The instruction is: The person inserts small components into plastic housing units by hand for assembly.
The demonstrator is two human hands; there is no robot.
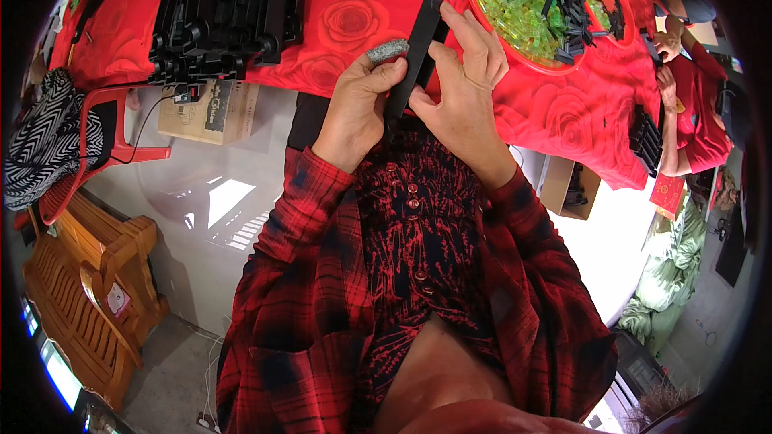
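- Holding the black bar [420,40] is the job of the left hand [354,104], which pinches its side narrowly between thumb and wrapped finger.
- Position of bar: raised in front of the chest, slanted, far end above the red tablecloth [346,24], near end toward the body.
- Right hand [466,84]: fingers part-spread and bent, one fingertip at the bar's far end, thumb beside its lower part. I cannot tell from where I stand whether it grips the bar or hides a small piece.
- Risk, rotation: uneven pressure at the far end could twist the bar out of the left pinch.
- Risk, slip: the finger wrap [388,51] probably dulls touch, so a loosening hold could go unnoticed.
- Risk, drop: the near end lies past the table edge; a released bar could fall toward the lap or floor.
- Risk, spill: a sideways knock from the right elbow or hand could tip the round red tray [555,71] close by.
- Bar: long, narrow, straight-edged, rounded detail near the far end; matte, apparently plastic.
- Tray contents: glossy, translucent green pieces [515,8] beside slim, opaque black pieces [567,12], loosely heaped.
- Stacked bars [233,8]: dark, ridged, lying side by side.
- Wrap: grey, mottled, rough-looking.
- Cloth: smooth, rose-patterned.
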